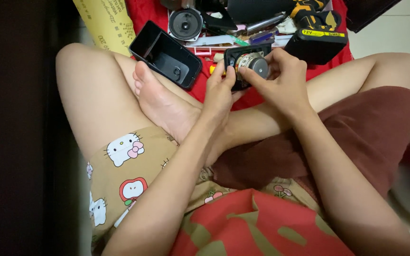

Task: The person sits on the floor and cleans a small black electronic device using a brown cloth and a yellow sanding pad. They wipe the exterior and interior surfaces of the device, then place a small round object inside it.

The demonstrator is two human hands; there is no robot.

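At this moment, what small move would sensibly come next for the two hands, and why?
Probably ease the speaker driver further out of its black frame. Both the left hand and the right hand grip it, the metal magnet end faces up, and the empty black housing lies apart beside them.

head-worn, looking down, close over lap

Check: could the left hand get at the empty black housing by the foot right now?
Probably not freely: the left hand grips the speaker driver with the right hand. The black housing lies close, nothing across it.
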